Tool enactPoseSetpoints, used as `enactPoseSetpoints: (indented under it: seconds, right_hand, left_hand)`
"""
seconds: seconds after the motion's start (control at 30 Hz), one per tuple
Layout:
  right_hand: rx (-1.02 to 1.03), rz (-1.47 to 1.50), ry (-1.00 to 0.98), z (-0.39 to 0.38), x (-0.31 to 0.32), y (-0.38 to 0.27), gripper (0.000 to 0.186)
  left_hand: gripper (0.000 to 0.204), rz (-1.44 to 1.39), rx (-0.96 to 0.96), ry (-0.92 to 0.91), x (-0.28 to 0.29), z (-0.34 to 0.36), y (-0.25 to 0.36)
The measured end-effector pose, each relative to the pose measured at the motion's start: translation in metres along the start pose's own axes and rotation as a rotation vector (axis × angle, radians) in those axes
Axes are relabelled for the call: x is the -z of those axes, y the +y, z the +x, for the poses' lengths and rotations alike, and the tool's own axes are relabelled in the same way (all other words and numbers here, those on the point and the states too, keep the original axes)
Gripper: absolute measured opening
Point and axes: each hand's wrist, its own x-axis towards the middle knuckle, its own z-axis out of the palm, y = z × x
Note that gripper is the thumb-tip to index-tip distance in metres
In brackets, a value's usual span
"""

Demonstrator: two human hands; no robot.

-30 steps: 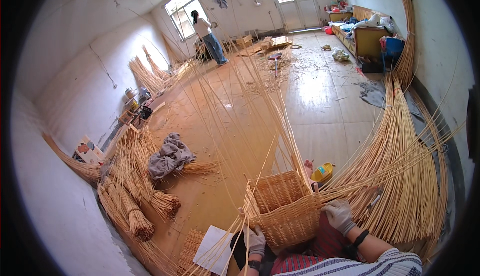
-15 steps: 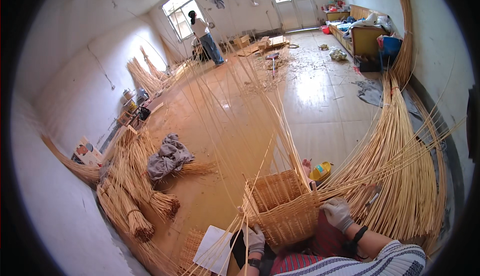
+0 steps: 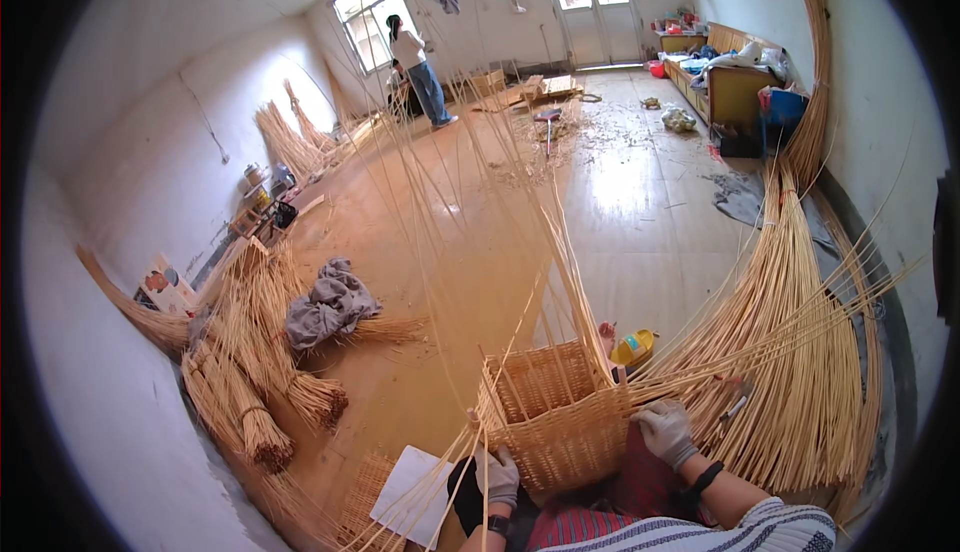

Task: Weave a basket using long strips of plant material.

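A half-woven wicker basket [image 3: 565, 442] rests at my lap, its opening facing up and away. Long loose strands fan out from its rim. My gloved left hand [image 3: 498, 476] grips the basket's lower left side, with strands passing in front of the fingers. At the right edge, my gloved right hand [image 3: 666, 434] has its fingers curled onto the basket's corner, just below a spray of strands [image 3: 720, 367] reaching right. Where the fingertips press on the weave is partly hidden.
A large bundle of canes [image 3: 800, 352] spreads at my right. Tied bundles [image 3: 255, 352] lie left, beside a grey cloth [image 3: 333, 302]. A white sheet [image 3: 412, 497] and a yellow slipper [image 3: 634, 347] are near the basket. Another person [image 3: 418, 67] stands by the window.
The view has shifted slightly, so the room sits a little differently in the picture. Both hands remain at the basket's sides, with little visible movement.
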Motion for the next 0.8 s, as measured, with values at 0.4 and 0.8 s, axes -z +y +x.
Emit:
enactPoseSetpoints:
  seconds: [0.4,0.8]
  right_hand:
    - [-0.001,-0.024,-0.001,0.0,-0.001,-0.001,0.011]
    - [-0.014,-0.01,-0.016,0.001,0.003,-0.002,0.011]
  left_hand:
    - [0.07,-0.043,-0.076,0.051,0.01,-0.005,0.011]
    - [0.068,-0.059,0.025,-0.029,0.018,-0.008,0.021]
